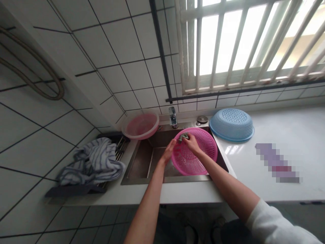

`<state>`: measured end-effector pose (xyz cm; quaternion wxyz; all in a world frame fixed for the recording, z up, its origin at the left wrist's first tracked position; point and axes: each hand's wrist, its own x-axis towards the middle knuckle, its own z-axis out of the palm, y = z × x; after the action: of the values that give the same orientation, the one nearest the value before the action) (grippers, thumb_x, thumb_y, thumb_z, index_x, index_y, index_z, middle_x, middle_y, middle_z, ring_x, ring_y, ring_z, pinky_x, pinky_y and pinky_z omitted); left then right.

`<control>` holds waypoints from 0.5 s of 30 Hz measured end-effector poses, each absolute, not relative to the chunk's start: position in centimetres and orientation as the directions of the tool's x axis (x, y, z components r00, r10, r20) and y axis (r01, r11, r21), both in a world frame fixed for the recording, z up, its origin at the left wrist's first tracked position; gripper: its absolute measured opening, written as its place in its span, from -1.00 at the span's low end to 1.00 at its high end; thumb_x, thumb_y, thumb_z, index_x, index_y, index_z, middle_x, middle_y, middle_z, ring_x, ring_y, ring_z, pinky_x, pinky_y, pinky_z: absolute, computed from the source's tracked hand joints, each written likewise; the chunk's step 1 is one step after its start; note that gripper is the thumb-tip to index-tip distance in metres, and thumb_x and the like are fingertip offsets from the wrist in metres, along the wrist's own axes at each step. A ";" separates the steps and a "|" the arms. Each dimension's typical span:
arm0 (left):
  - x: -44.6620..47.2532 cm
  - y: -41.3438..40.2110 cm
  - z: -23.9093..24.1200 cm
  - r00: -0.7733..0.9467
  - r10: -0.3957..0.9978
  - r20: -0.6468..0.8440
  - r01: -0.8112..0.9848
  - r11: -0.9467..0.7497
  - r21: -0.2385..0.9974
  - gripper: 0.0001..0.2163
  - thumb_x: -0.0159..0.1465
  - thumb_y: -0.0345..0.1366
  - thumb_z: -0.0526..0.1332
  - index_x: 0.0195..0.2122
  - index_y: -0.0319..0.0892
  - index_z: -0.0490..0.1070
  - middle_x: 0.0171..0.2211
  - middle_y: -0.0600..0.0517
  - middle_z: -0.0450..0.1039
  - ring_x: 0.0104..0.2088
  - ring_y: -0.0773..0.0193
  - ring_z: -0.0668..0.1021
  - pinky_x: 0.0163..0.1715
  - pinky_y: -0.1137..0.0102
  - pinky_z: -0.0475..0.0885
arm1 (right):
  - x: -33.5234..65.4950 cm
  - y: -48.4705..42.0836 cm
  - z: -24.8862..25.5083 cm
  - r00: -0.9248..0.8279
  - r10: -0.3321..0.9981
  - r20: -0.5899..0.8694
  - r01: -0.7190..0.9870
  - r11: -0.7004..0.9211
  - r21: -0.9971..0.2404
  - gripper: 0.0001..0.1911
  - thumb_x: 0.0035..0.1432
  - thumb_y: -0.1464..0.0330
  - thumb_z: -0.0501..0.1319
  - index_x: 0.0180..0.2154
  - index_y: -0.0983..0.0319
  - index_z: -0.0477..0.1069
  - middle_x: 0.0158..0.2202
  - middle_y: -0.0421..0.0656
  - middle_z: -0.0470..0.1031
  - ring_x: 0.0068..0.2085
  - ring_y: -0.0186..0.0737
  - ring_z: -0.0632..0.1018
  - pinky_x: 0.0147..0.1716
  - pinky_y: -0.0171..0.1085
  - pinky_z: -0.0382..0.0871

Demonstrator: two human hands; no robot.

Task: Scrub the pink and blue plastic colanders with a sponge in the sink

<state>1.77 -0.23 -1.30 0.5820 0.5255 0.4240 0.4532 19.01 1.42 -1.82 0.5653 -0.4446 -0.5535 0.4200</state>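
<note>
**Cloth on pink colander, over the sink**

I'm seeing the left hand (169, 150) clamping the pink colander (196, 159) by its rim, tilted above the sink (142, 162). The right hand (192, 144) is closed on a cloth (183, 137), pressing it inside the far rim. I'd be bracing firmly and wiping along the mesh. The colander is holding only the cloth. The blue colander (231, 124) is lying upturned right of the sink.
</note>
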 end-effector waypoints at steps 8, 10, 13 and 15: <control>1.5 0.0 -0.8 0.211 0.978 0.009 -0.039 0.000 0.999 -0.45 0.24 0.20 0.31 0.07 -0.11 0.57 0.17 -0.10 0.55 0.24 -0.05 0.48 0.33 0.12 0.23 | 17.8 1.1 -2.6 -0.178 0.949 0.260 0.056 0.273 -0.960 -0.82 0.09 0.24 0.22 -0.33 0.23 0.42 -0.34 -0.15 0.54 -0.33 -0.20 0.49 -0.28 -0.28 0.37; 1.8 -0.1 -0.8 0.254 0.967 0.030 -0.070 -0.013 0.997 -0.48 0.29 0.15 0.27 0.10 -0.11 0.53 0.17 -0.09 0.54 0.21 0.00 0.50 0.30 0.14 0.26 | 18.7 1.8 -2.4 0.040 0.969 0.243 0.071 0.240 -0.968 -0.79 0.11 0.22 0.20 -0.29 0.23 0.41 -0.29 -0.12 0.55 -0.29 -0.17 0.50 -0.26 -0.27 0.38; 1.8 -0.4 -0.8 0.279 0.960 0.022 -0.119 0.011 0.993 -0.55 0.30 0.04 0.27 0.10 -0.11 0.47 0.06 -0.06 0.58 0.05 0.08 0.58 0.17 0.19 0.39 | 19.3 2.0 -2.3 0.048 0.966 0.253 0.073 0.249 -0.966 -0.77 0.13 0.22 0.20 -0.24 0.24 0.42 -0.25 -0.11 0.57 -0.25 -0.15 0.52 -0.22 -0.26 0.39; 1.5 -0.5 -0.8 0.260 0.966 0.002 -0.129 0.033 0.991 -0.56 0.27 -0.01 0.28 0.11 -0.10 0.42 -0.02 -0.01 0.59 -0.07 0.14 0.60 0.07 0.23 0.44 | 18.7 1.4 -2.5 -0.145 0.947 0.286 0.097 0.301 -0.949 -0.81 0.12 0.27 0.22 -0.26 0.24 0.44 -0.27 -0.12 0.57 -0.26 -0.16 0.52 -0.22 -0.27 0.38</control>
<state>1.54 -0.51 -0.76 0.5971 0.5231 0.3999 0.4582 18.66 1.37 -2.51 0.5050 -0.4152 -0.6290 0.4206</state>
